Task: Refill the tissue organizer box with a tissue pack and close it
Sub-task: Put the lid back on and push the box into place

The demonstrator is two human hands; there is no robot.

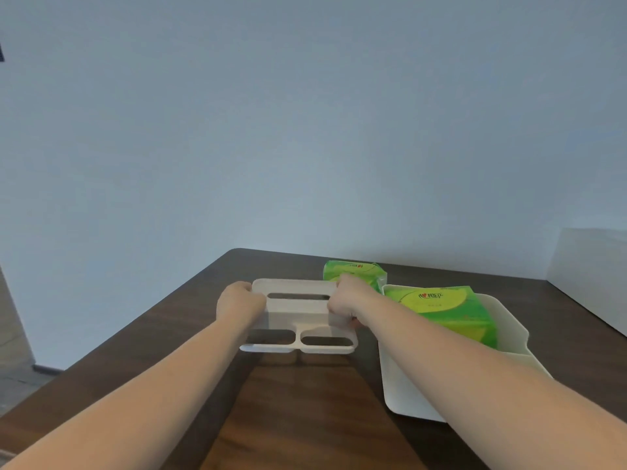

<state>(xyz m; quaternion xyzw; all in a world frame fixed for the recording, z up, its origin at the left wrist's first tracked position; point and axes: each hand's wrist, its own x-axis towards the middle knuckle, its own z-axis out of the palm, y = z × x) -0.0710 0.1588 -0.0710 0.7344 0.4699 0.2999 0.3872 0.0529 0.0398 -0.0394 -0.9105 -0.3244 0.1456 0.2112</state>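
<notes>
My left hand [240, 301] and right hand [346, 300] gripped the lid [298, 313] by its short ends, long axis crosswise; the box [509, 330], holding a tissue pack [448, 310], lay to my right.

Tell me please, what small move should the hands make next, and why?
Probably carry the white lid right, over the open box. Left hand and right hand each grip one end of it, and a green tissue pack already lies in the box, so closing remains.
</notes>
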